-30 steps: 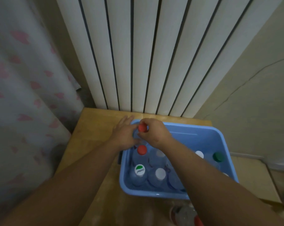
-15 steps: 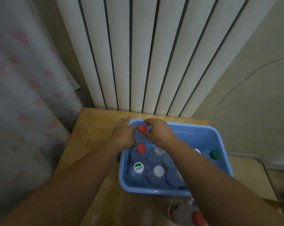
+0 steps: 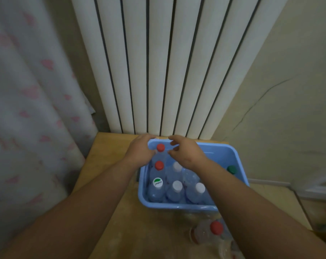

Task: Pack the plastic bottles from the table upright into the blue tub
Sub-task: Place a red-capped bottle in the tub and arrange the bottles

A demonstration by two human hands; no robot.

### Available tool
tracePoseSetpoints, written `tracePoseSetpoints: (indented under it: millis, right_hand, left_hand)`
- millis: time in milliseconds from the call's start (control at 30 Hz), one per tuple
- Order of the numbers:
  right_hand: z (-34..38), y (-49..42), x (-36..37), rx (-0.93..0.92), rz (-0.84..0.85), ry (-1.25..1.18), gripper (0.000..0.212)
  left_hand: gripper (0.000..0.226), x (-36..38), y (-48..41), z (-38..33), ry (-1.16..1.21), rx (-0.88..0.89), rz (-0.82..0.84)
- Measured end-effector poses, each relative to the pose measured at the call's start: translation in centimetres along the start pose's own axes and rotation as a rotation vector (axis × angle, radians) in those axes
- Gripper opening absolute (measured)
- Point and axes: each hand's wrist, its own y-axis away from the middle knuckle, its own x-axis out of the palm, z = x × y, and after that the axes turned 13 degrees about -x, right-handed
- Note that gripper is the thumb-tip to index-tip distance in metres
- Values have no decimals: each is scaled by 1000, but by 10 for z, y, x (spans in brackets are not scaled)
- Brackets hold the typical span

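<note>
Both hands are over the far-left corner of the blue tub point(image 3: 177, 208). The red-capped bottle point(image 3: 160, 147) stands upright in that corner, directly between the two hands.

Left hand point(image 3: 140, 153): the thumb tip touches the bottle's shoulder just below the cap, and the fingers reach past it over the tub's far rim. I can't tell whether it grips the bottle or only touches it.

Right hand point(image 3: 187, 155): fingers loosely curled, thumb and forefinger apart, with a visible gap to the cap. It holds nothing.

On the near side of the left hand, along the tub's left wall, stands a second red-capped bottle point(image 3: 159, 165). Nearer still is a green-and-white-capped bottle point(image 3: 157, 182) (there is print on the cap, too small to read). White-capped bottles point(image 3: 177, 185) stand upright under the right wrist and forearm, packed against their neighbours. Well to the right of the right hand, a green-capped bottle point(image 3: 231, 169) stands against the tub's right wall.

Outside the tub, beside the right forearm on its near side, a loose red-capped bottle point(image 3: 216, 228) sits on the wooden table point(image 3: 110, 165). It is blurred, so I can't tell its pose.

Beyond both hands is a white radiator point(image 3: 158, 62). Left of the left arm is a pink-patterned curtain point(image 3: 27, 90).
</note>
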Motion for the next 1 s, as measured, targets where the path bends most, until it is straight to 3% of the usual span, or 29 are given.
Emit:
tracePoseSetpoints:
  millis: [500,1000]
  right_hand:
    - [24,116,-17,63,-145,-22,68]
    - [-30,200,-37,89,-15,-3,72]
  left_hand:
    - [49,2,97,-20,80,53,46]
    - [49,84,170,-49,38,-3,97]
